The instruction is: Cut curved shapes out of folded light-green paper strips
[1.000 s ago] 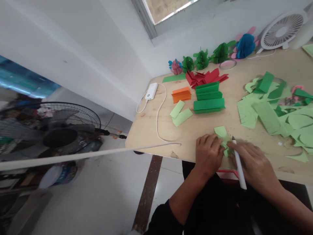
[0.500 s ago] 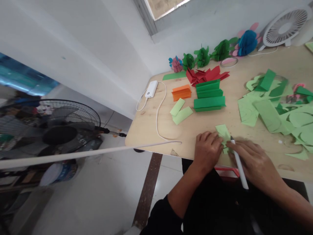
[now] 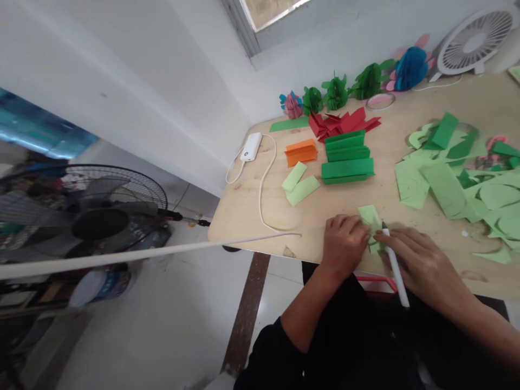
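A small light green paper piece [image 3: 369,214] lies on the table near its front edge, between my hands. The curled fingers of my left hand [image 3: 345,244] grip its left side and cover part of it. From the right, my right hand [image 3: 420,262] is closed on a white pen [image 3: 395,271], with thumb and fingertips at the paper's right side. The pen slants, its dark tip pointing away from me beside the paper and its white end towards my lap. Two light green strips [image 3: 303,190] lie farther left.
Folded green paper [image 3: 347,170], orange paper [image 3: 300,153] and red paper [image 3: 345,123] lie ahead. Light green scraps [image 3: 447,189] pile up at right. Paper figures [image 3: 368,81] and a white fan [image 3: 473,43] line the wall. A cable [image 3: 264,187] runs from a power bank [image 3: 252,146].
Both hands stay at the light green paper. The pen and my right hand have shifted very slightly left and up; otherwise the scene looks the same.
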A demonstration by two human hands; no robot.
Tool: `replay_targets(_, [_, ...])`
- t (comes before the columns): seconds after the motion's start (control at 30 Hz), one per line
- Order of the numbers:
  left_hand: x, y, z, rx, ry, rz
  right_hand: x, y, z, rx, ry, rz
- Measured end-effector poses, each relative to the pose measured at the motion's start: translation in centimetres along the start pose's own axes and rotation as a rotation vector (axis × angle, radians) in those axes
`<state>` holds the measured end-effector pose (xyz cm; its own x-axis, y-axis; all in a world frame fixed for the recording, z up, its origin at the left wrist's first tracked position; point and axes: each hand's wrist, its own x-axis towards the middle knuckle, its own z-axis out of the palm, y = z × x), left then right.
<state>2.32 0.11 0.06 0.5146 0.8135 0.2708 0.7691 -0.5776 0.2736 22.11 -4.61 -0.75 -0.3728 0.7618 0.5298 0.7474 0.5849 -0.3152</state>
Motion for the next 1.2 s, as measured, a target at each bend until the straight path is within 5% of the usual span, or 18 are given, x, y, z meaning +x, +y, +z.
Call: replay_targets(1.2, [0.5, 0.0, -0.5, -0.163, -0.031, -0.09, 0.1, 1.1, -0.1, -0.002, -0.037, 0.008])
